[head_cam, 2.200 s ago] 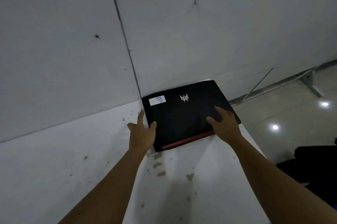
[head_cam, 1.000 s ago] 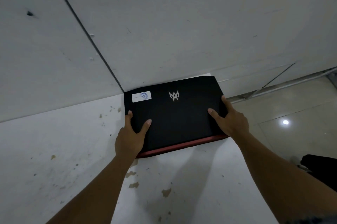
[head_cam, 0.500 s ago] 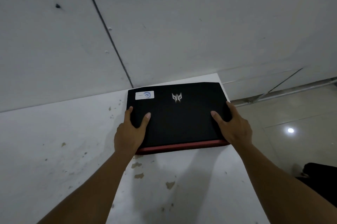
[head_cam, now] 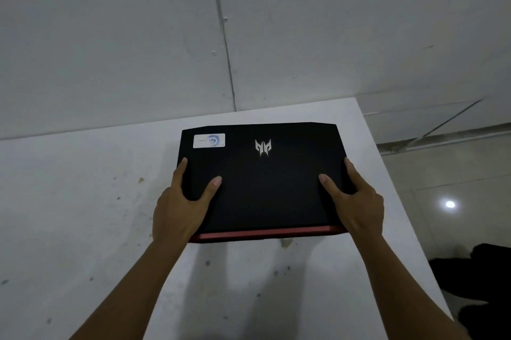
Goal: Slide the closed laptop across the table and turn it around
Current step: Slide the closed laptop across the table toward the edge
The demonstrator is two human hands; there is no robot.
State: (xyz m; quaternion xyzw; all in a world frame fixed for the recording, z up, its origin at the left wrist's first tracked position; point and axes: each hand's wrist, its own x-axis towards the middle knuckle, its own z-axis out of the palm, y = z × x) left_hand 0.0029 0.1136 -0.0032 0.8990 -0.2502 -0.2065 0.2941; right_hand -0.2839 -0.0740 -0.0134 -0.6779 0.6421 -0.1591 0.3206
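Note:
A closed black laptop with a silver logo, a white sticker at its far left corner and a red strip along its near edge lies flat on the white table. My left hand grips its left edge, thumb on the lid. On the opposite side my right hand holds the right edge the same way. The laptop sits square to me, a short gap away from the wall.
A grey panelled wall rises just behind the table. The table's right edge runs close to the laptop's right side, with tiled floor beyond and a dark object low on the right. Chipped spots mark the tabletop.
Both hands went from resting on the lid to gripping the laptop's side edges. The laptop has come away from the wall toward me and squared up.

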